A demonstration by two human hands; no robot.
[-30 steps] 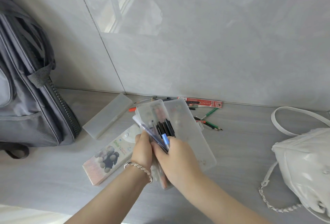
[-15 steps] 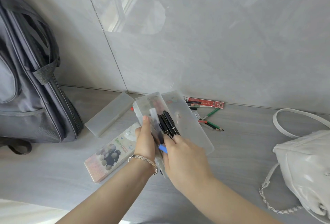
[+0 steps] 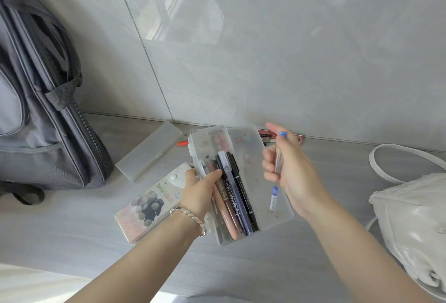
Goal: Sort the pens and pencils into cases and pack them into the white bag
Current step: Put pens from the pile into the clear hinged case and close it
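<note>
Head view: the left hand (image 3: 200,191) grips the edge of an open translucent pencil case (image 3: 251,157), its thumb lying across the pens (image 3: 237,201) in the tray. The right hand (image 3: 293,172) pinches a clear blue-capped pen (image 3: 274,194) above the lid. The white bag (image 3: 415,211) lies well apart to the right on the grey surface (image 3: 241,266).

left hand (image 3: 198,189) grips open clear case (image 3: 248,157) of pens; right hand (image 3: 289,172) holds blue pen (image 3: 277,165).

Bare forearms; silver bracelet (image 3: 190,218) (chunky links) at left hand (image 3: 198,189).
</note>
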